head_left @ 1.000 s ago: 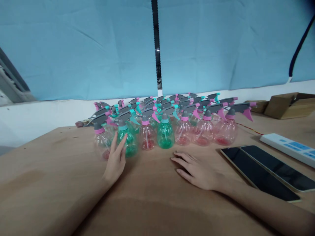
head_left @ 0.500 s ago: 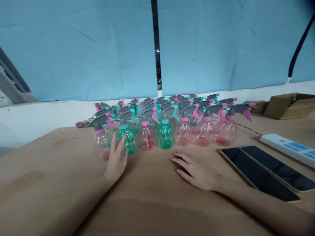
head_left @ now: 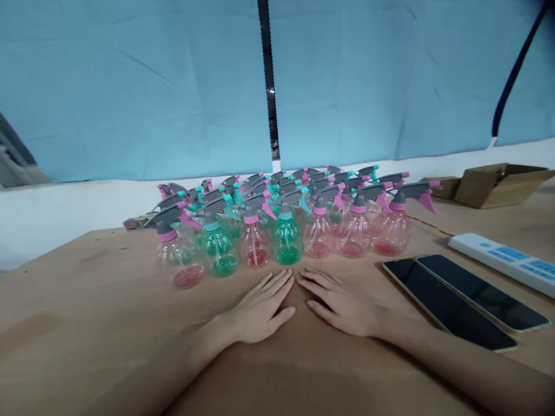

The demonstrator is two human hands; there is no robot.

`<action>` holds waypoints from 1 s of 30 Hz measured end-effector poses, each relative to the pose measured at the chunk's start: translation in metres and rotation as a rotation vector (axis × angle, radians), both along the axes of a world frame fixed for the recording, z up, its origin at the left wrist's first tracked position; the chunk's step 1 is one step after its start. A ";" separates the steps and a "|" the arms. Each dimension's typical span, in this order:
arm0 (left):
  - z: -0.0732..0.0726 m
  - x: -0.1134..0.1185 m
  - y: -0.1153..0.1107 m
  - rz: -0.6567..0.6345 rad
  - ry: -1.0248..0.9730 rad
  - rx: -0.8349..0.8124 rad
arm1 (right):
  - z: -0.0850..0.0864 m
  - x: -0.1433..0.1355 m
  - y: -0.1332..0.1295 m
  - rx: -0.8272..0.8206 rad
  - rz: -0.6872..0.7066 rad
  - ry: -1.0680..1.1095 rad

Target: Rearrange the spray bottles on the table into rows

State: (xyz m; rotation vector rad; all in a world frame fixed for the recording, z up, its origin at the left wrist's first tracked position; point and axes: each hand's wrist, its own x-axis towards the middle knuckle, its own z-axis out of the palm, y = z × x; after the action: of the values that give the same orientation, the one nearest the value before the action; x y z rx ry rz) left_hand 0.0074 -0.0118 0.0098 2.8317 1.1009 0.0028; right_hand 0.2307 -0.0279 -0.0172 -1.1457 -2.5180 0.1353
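My left hand (head_left: 263,309) lies flat on the wooden table with fingers stretched out, holding nothing. Just right of it, my right hand (head_left: 344,305) also rests flat, fingers apart and empty. Beyond the fingertips stand several clear spray bottles in rows. The nearest ones are a green spray bottle (head_left: 287,240) and a pink spray bottle (head_left: 255,245). Further left are another green spray bottle (head_left: 219,251) and a pink spray bottle (head_left: 181,263) at the row's end. Grey trigger heads with pink or turquoise parts top them. The bottles behind are partly hidden.
Two dark-screened phones (head_left: 446,303) lie side by side at the right. Behind them is a white power strip (head_left: 507,260). An open cardboard box (head_left: 489,188) sits at the back right. A blue sheet (head_left: 173,86) covers the wall behind the table (head_left: 108,312).
My left hand has moved right and down from beside the left green bottle to the tabletop near my right hand. My right hand stays in place. The view has shifted slightly.
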 end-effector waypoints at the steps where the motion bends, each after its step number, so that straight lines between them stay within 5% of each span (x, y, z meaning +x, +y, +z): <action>1: 0.000 0.003 0.001 -0.004 -0.014 0.004 | 0.000 0.000 0.000 0.002 0.001 0.008; 30: -0.003 0.005 0.001 0.003 -0.120 0.028 | -0.004 0.003 0.001 0.026 0.022 0.036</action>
State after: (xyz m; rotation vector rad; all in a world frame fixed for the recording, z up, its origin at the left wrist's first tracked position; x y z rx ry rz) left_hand 0.0126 -0.0104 0.0064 2.8119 1.0878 0.1873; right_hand 0.2336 -0.0269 -0.0214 -1.0962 -2.4937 0.1271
